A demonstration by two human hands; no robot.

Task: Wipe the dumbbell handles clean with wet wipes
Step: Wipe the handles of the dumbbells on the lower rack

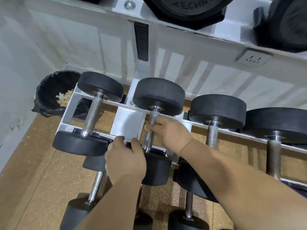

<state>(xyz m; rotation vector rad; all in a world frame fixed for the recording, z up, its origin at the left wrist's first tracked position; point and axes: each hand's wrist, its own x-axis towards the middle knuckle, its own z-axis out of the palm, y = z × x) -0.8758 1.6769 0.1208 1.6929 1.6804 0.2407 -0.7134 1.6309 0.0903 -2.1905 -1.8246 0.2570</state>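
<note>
Several black dumbbells with knurled metal handles lie across a white rack. My right hand curls round the handle of the second dumbbell from the left, with a bit of pale wipe showing at its fingertips. My left hand rests on the rack's front rail beside that dumbbell's near head, fingers bent over the rail edge. The leftmost dumbbell lies untouched to the left.
A black-lined bin with crumpled pale scraps stands in the left corner. More dumbbells sit to the right and on a lower tier. An upper shelf with large weights hangs overhead. A wall socket is behind.
</note>
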